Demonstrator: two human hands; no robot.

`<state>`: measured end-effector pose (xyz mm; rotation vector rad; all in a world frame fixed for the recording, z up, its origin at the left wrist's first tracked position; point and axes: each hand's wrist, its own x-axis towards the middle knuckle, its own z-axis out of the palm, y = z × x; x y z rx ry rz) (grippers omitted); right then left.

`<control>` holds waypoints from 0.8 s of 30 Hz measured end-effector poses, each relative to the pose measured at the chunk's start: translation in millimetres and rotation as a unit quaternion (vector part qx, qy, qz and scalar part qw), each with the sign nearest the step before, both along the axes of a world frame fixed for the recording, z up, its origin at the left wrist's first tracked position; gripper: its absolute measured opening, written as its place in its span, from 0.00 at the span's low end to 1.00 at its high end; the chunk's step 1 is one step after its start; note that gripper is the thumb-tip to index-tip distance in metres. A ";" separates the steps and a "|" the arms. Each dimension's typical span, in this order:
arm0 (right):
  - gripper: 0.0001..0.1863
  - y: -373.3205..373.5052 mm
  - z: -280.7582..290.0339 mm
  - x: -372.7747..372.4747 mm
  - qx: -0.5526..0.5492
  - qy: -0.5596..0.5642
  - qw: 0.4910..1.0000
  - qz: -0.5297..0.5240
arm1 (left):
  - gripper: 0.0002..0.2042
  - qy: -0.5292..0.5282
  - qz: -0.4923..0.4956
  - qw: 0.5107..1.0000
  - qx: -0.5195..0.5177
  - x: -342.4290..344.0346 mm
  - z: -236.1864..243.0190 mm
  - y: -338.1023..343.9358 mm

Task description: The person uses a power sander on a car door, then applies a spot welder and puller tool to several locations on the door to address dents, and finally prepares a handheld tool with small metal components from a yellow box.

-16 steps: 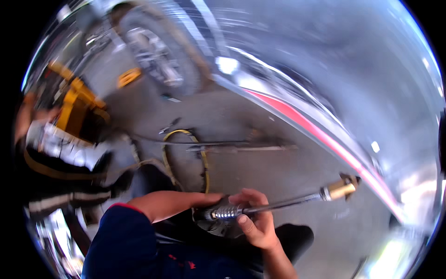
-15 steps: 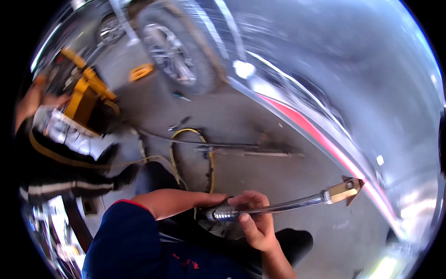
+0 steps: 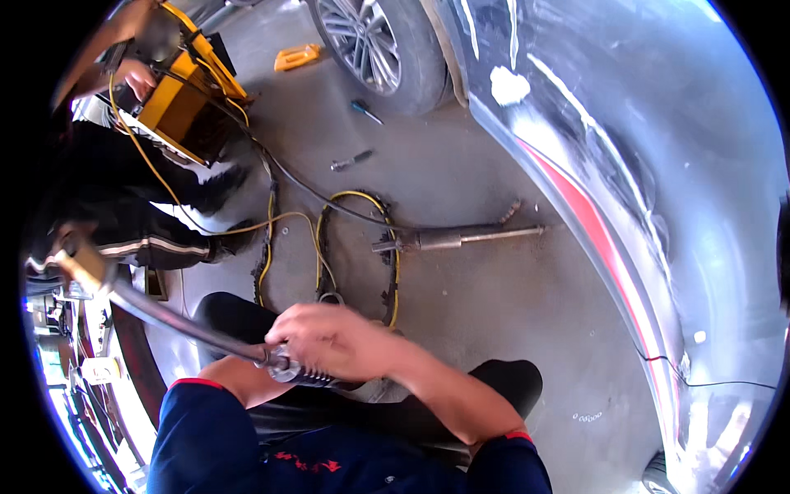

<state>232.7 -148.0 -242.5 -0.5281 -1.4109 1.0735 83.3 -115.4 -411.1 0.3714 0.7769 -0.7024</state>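
My right hand [image 3: 325, 337] is closed round the spring collar [image 3: 304, 370] of a metal tool, whose bent silver shaft [image 3: 173, 317] slants up leftward to a slightly blurred brass head [image 3: 92, 267]. My left hand is mostly hidden beneath the right one; only its wrist and forearm [image 3: 239, 380] show clearly, reaching to the tool from the left. The tool lies across my body at lap height, above my bent dark-clad legs.
A grey car panel [image 3: 691, 165] with red trim curves along the right, a wheel [image 3: 362, 49] above. A co-worker's hand [image 3: 136, 78] touches a yellow machine [image 3: 177, 107]. Looped hoses [image 3: 395, 296], a steel bar [image 3: 494, 234], a ratchet [image 3: 350, 160] and a screwdriver [image 3: 366, 111] lie on the floor.
The tool has swung from pointing right to pointing up-left. My right hand has moved left and upward, turning over the tool. The view has shifted, so the floor items appear higher.
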 end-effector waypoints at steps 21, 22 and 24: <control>0.30 69.3 -292.2 229.0 -0.552 -0.667 0.448 -0.221 | 0.14 -0.001 -0.068 0.995 0.075 -38.4 12.9 -30.2; 0.31 71.4 -298.4 228.9 -0.553 -0.671 0.449 -0.207 | 0.14 -0.017 -0.099 0.992 0.078 -37.3 16.7 -26.9; 0.33 69.6 -309.5 244.8 -0.559 -0.672 0.443 -0.200 | 0.15 -0.039 -0.139 0.986 0.081 -27.8 20.7 -25.0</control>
